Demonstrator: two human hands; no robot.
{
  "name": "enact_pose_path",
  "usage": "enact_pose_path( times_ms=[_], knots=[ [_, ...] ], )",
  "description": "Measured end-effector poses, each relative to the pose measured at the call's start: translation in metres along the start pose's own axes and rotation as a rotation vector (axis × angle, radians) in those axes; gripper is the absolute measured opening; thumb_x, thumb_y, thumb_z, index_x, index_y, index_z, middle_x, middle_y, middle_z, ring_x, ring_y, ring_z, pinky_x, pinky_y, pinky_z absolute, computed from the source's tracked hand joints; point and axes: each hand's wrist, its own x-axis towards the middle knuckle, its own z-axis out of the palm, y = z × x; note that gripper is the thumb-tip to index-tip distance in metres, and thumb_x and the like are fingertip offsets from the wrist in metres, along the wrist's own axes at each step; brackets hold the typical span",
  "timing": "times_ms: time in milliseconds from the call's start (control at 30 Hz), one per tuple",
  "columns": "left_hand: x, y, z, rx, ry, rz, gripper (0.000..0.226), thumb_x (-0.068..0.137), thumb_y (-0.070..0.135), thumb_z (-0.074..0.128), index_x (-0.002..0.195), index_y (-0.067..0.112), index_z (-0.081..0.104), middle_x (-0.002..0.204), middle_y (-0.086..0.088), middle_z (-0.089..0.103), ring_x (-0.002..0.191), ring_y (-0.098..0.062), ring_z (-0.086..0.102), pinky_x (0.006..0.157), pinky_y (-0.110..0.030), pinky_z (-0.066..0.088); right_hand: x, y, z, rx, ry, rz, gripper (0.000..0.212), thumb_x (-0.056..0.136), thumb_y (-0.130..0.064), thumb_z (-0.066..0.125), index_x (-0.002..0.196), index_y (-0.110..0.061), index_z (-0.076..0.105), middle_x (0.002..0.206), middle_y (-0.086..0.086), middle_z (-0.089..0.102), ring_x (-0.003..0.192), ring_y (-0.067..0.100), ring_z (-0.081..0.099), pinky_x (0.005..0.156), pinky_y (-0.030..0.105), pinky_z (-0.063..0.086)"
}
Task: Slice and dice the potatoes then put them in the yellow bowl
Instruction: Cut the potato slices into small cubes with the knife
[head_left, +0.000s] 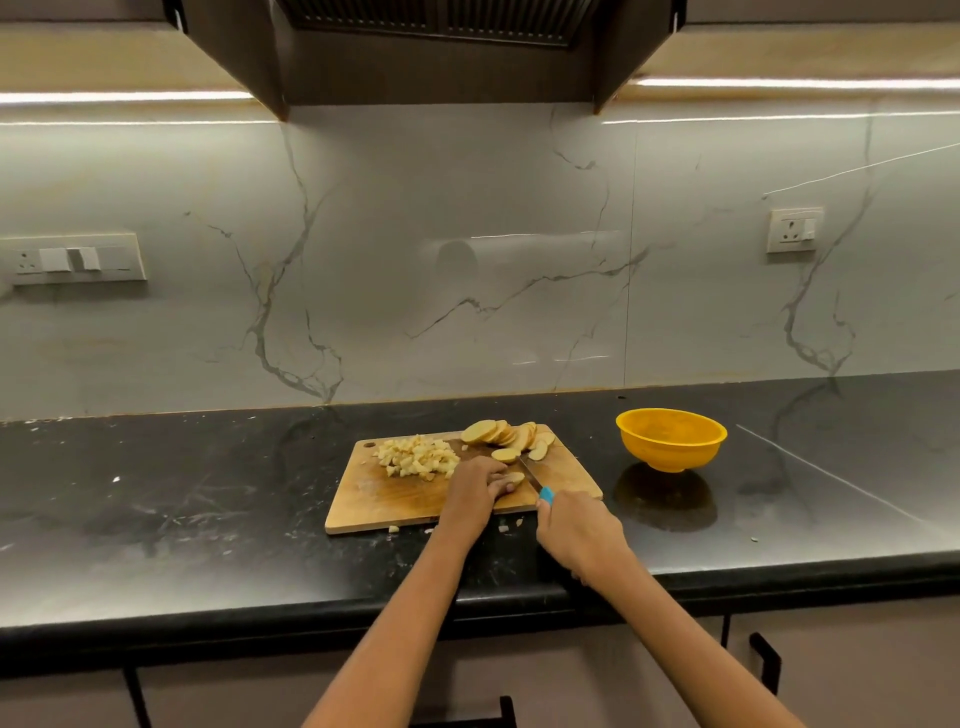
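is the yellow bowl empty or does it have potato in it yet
Empty as far as shows: the yellow bowl stands upright with only bare yellow inside, while the diced potato is piled on the cutting board.

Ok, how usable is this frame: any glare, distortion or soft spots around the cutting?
Head view: wide-angle bowing of the countertop edge; bright under-cabinet strips mirrored as glare on the backsplash; the yellow bowl reflected in the glossy top; cutting board, both hands and knife evenly lit, slightly soft.

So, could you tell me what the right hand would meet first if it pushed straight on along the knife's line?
Probably the potato piece under the left hand; the right hand aims its knife beside it, with loose slices farther on.
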Motion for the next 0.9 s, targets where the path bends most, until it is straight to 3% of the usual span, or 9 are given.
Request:
enact_pose_path(
  times_ms=[167, 400, 467, 533, 600, 700, 900],
  knots=[
    [0.000, 0.000, -0.001, -0.021, -0.026, 0.016, 0.019, 0.090, 0.016, 0.059, 0.103, 0.009, 0.070, 0.100, -0.005, 0.071, 0.091, -0.010, 0.062, 0.086, -0.023, 0.047, -0.004, -0.008, -0.001, -0.042, -0.026, 0.024, 0.039, 0.101, -0.035, 0.037, 0.114, -0.004, 0.058, 0.109, 0.010, 0.065, 0.098, 0.023, 0.063, 0.079, 0.031, 0.048],
    [0.001, 0.001, -0.002, 0.052, -0.051, 0.010, 0.024, 0.090, 0.022, 0.059, 0.108, 0.009, 0.069, 0.106, -0.005, 0.069, 0.098, -0.013, 0.062, 0.090, -0.027, 0.047, -0.007, -0.015, -0.006, -0.049, -0.095, 0.074, 0.039, 0.101, -0.035, 0.036, 0.115, -0.005, 0.057, 0.111, 0.011, 0.064, 0.099, 0.024, 0.064, 0.083, 0.033, 0.050],
    [0.002, 0.002, -0.003, 0.060, -0.074, 0.006, 0.023, 0.090, 0.022, 0.059, 0.106, 0.009, 0.070, 0.104, -0.006, 0.070, 0.096, -0.015, 0.062, 0.089, -0.029, 0.047, -0.005, -0.017, -0.009, -0.031, -0.165, 0.094, 0.034, 0.101, -0.032, 0.038, 0.106, -0.004, 0.057, 0.104, 0.011, 0.064, 0.099, 0.026, 0.065, 0.085, 0.034, 0.052],
    [0.004, 0.004, -0.006, 0.082, -0.100, 0.005, 0.022, 0.090, 0.021, 0.059, 0.103, 0.008, 0.071, 0.101, -0.008, 0.071, 0.094, -0.017, 0.063, 0.087, -0.031, 0.048, 0.002, -0.022, -0.011, -0.041, -0.228, 0.094, 0.026, 0.099, -0.025, 0.040, 0.088, -0.006, 0.053, 0.089, 0.009, 0.061, 0.098, 0.029, 0.065, 0.076, 0.033, 0.051],
    [0.004, 0.005, -0.006, 0.087, -0.100, 0.001, 0.022, 0.090, 0.021, 0.060, 0.101, 0.008, 0.072, 0.099, -0.008, 0.071, 0.091, -0.017, 0.063, 0.086, -0.031, 0.048, 0.007, -0.028, -0.011, -0.096, -0.270, 0.050, 0.024, 0.098, -0.022, 0.040, 0.099, -0.004, 0.057, 0.101, 0.012, 0.063, 0.102, 0.030, 0.063, 0.072, 0.032, 0.046],
    [0.002, 0.007, -0.007, 0.090, -0.083, 0.002, 0.021, 0.089, 0.022, 0.061, 0.097, 0.007, 0.073, 0.094, -0.007, 0.072, 0.087, -0.016, 0.064, 0.084, -0.031, 0.050, 0.005, -0.034, -0.010, -0.178, -0.265, 0.027, 0.032, 0.097, -0.018, 0.039, 0.121, -0.004, 0.055, 0.123, 0.013, 0.058, 0.112, 0.030, 0.057, 0.082, 0.034, 0.045],
    [-0.002, 0.005, -0.005, 0.059, -0.059, -0.013, 0.021, 0.089, 0.023, 0.061, 0.098, 0.008, 0.073, 0.094, -0.006, 0.072, 0.088, -0.014, 0.065, 0.085, -0.029, 0.050, -0.028, -0.020, -0.005, -0.321, -0.067, -0.001, 0.027, 0.099, -0.020, 0.046, 0.120, -0.005, 0.055, 0.117, 0.009, 0.063, 0.105, 0.023, 0.063, 0.082, 0.030, 0.050]
  ],
)
